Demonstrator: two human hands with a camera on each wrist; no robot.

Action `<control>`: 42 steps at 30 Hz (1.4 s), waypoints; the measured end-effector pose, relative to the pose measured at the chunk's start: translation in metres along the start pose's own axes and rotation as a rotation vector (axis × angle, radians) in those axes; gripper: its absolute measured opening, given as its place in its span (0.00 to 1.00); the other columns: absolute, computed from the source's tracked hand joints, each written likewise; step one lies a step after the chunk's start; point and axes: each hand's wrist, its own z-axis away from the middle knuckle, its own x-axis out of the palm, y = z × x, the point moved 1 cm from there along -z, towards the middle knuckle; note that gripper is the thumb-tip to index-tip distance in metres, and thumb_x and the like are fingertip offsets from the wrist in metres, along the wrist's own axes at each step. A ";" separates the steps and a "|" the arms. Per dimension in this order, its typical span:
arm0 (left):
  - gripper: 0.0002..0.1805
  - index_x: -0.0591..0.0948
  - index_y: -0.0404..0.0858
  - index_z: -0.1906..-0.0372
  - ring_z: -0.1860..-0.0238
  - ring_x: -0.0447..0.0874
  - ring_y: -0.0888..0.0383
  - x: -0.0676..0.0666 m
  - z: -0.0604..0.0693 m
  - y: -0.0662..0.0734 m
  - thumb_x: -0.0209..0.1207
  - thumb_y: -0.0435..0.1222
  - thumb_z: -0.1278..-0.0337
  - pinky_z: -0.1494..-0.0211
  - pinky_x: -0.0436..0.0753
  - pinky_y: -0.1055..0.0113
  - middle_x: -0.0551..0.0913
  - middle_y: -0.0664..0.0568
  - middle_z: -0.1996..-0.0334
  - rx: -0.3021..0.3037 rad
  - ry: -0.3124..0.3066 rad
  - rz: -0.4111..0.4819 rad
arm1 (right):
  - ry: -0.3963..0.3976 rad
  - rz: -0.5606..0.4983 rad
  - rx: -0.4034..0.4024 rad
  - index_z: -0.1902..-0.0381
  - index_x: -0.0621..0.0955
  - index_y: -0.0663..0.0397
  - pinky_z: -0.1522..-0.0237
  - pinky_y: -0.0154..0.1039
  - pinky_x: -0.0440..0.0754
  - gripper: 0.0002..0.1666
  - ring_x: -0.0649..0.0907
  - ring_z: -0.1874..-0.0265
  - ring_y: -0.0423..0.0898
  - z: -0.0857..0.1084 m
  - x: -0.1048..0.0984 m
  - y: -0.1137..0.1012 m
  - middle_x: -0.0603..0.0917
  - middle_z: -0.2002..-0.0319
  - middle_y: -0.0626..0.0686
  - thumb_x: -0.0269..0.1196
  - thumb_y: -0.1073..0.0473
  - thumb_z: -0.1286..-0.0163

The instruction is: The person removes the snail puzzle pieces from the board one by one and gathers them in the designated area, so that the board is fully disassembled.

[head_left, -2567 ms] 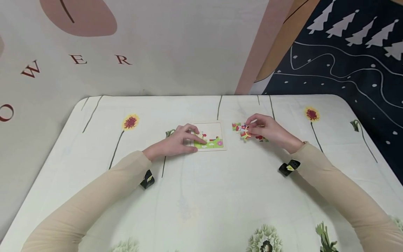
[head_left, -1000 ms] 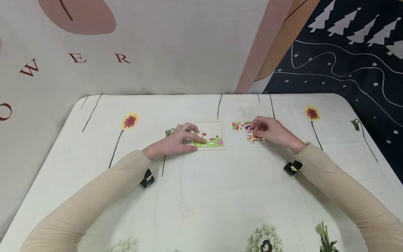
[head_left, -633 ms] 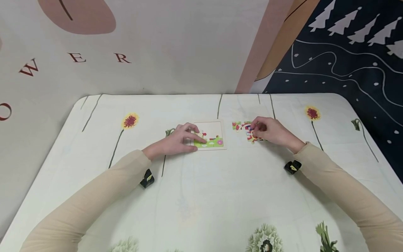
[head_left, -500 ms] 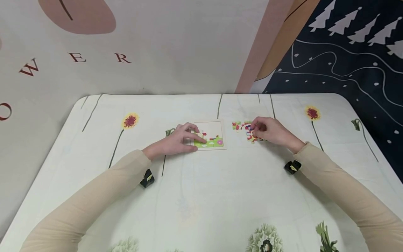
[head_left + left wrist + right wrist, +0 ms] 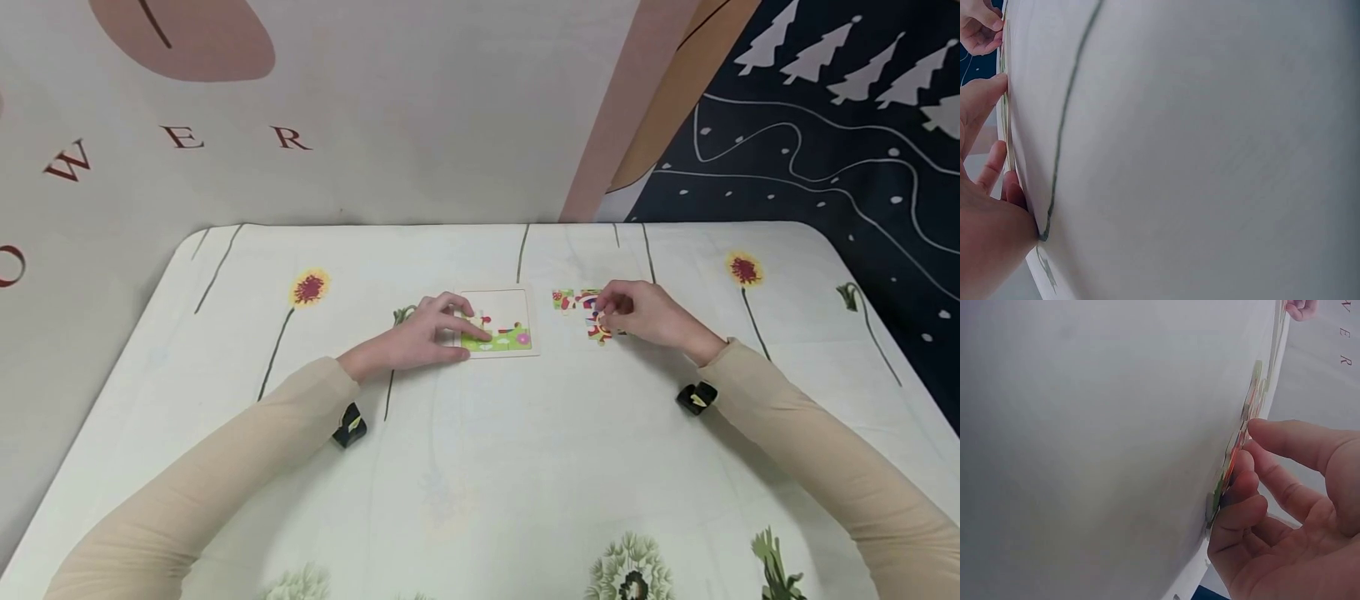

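A small square puzzle board (image 5: 498, 302) lies on the cloth, its lower part filled with green picture pieces and its upper part bare. My left hand (image 5: 423, 335) rests on the board's left side, fingers spread and fairly straight. To the right of the board lies a cluster of colourful puzzle pieces (image 5: 564, 299). Over that cluster my right hand (image 5: 647, 312) pinches a puzzle piece (image 5: 598, 332) with thumb and forefinger. In the right wrist view, the other fingers curl beside the flat pieces (image 5: 1219, 487). The hand partly covers the cluster.
A white flower-printed cloth (image 5: 495, 467) covers the table. A pale wall hanging with letters (image 5: 420, 125) rises behind the far edge, and a dark blue one with tree shapes (image 5: 810, 150) stands at the right. Each wrist wears a black camera (image 5: 697, 398).
Since the earliest frame, my right hand has shifted slightly right and a red-and-yellow piece has slid right with it. Over the last half second that piece has barely moved. The left hand stays put.
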 end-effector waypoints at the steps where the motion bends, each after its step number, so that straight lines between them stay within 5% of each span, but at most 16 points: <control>1: 0.17 0.86 0.45 0.49 0.43 0.57 0.46 0.000 0.000 0.000 0.65 0.33 0.44 0.44 0.61 0.49 0.67 0.48 0.43 -0.002 0.001 -0.001 | 0.000 0.003 0.002 0.59 0.80 0.62 0.67 0.37 0.70 0.08 0.74 0.68 0.49 0.000 0.000 0.000 0.78 0.67 0.54 0.63 0.70 0.37; 11: 0.17 0.85 0.46 0.48 0.43 0.59 0.45 0.000 0.001 0.005 0.65 0.33 0.45 0.45 0.63 0.49 0.68 0.46 0.42 -0.004 0.010 -0.037 | 0.035 0.005 -0.014 0.59 0.81 0.61 0.69 0.37 0.70 0.07 0.74 0.68 0.49 -0.002 -0.006 -0.001 0.79 0.67 0.54 0.63 0.68 0.35; 21: 0.17 0.85 0.43 0.49 0.46 0.64 0.45 0.000 0.006 0.009 0.65 0.30 0.45 0.46 0.65 0.51 0.71 0.44 0.43 0.066 0.031 -0.135 | 0.041 -0.034 -0.033 0.59 0.82 0.61 0.71 0.36 0.71 0.06 0.75 0.68 0.50 -0.009 0.002 -0.011 0.79 0.67 0.54 0.63 0.68 0.35; 42: 0.16 0.86 0.42 0.51 0.45 0.64 0.47 -0.004 0.017 0.006 0.64 0.28 0.45 0.45 0.66 0.51 0.69 0.42 0.46 0.028 0.050 -0.094 | -0.007 -0.047 -0.129 0.59 0.81 0.60 0.67 0.40 0.72 0.06 0.76 0.67 0.50 -0.034 0.030 -0.050 0.78 0.67 0.53 0.62 0.68 0.35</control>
